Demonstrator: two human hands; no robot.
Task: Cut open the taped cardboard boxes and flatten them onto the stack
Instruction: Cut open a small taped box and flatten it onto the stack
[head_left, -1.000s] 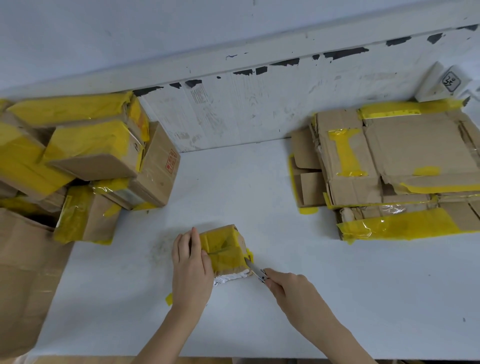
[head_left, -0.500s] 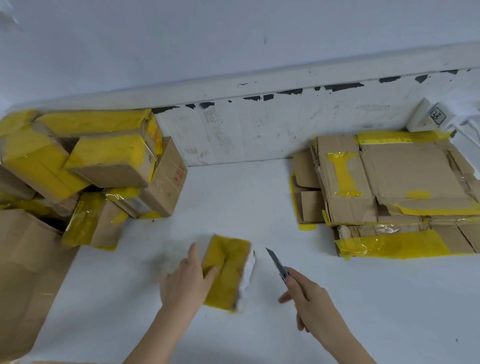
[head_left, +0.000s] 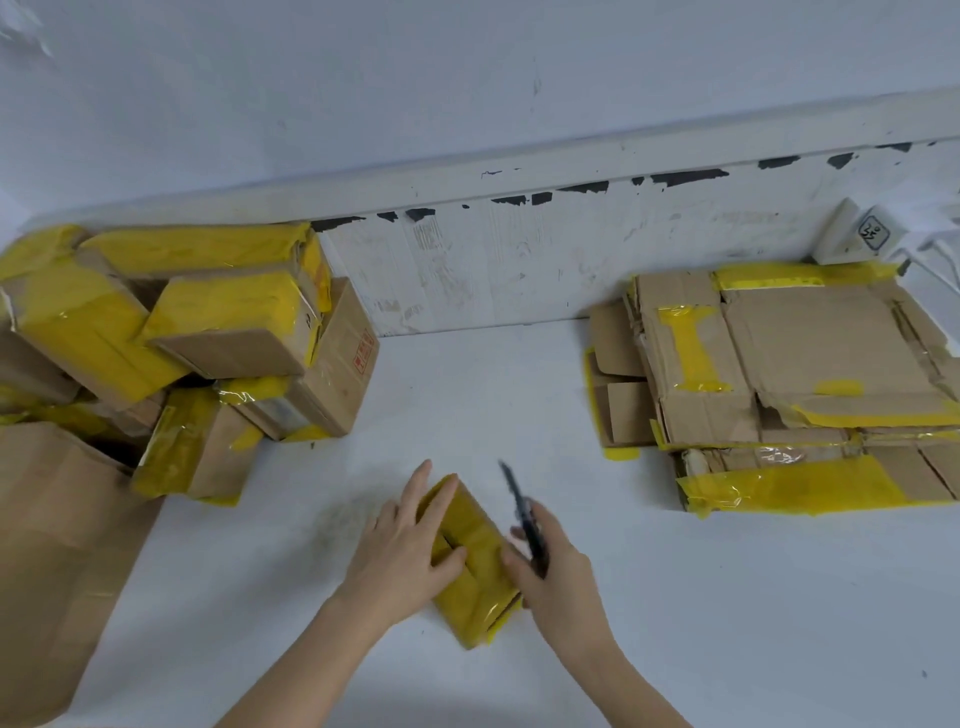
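Head view: small box (head_left: 475, 561) on the white bench (head_left: 727, 597), near the front edge, wrapped in yellow tape. Since a second ago it has been rolled over; then it stood squarish with the blade at its right side, now it lies long and slanted with a broad taped face up. Looks partly collapsed, though I cannot tell for sure.

Left hand (head_left: 402, 551) lies open and flat on the box's left part, fingers spread, thumb pressed onto the top face; it pins rather than grips. Right hand (head_left: 553, 571) is closed round the knife (head_left: 524, 512), blade pointing away and lifted off the cardboard, fingertips touching the box's right edge. The blade was at the box side a second ago and has come clear.

Judgement: one seam is probably cut and the turn sets up the next seam or the pressing flat; this box is not yet on the stack.

Room: stack (head_left: 789, 384) of flattened boxes sits back right against the wall, well apart from the hands, with bare bench between. Uncut boxes (head_left: 218, 322) are piled back left. A large brown carton (head_left: 57, 545) crowds the left front edge. Blade is near the left thumb; watch that
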